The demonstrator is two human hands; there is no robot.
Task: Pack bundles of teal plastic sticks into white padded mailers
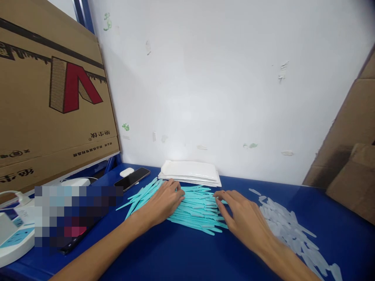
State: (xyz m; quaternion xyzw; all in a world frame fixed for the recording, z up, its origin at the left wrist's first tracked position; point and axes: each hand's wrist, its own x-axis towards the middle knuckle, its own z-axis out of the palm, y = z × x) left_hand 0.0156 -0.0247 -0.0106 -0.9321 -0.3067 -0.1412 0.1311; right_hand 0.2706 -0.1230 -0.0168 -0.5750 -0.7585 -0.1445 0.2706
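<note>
Slim teal sticks (pixel 195 212), shaped like eyebrow razors, lie side by side in a thick pile on the blue table. Over the left part of this pile is my left hand (pixel 168 199), its fingers curled and the thumb close to the index finger. My right hand (pixel 238 208) is at the right ends of the sticks, thumb and index fingertips close together. Whatever either hand pinches is hidden or too small to make out. Some teal sticks (pixel 143 195) fan out beyond my left wrist. Right of my right forearm spreads a loose heap of translucent plastic pieces (pixel 281 218), like small blade covers.
A stack of white packets (pixel 190 171) lies against the wall behind the pile. Back left are a phone (pixel 132 178) and a white earbud case (pixel 127 172). A white power strip (pixel 17 238) and a blurred-out item stand left. Cardboard boxes (pixel 38 97) flank the table.
</note>
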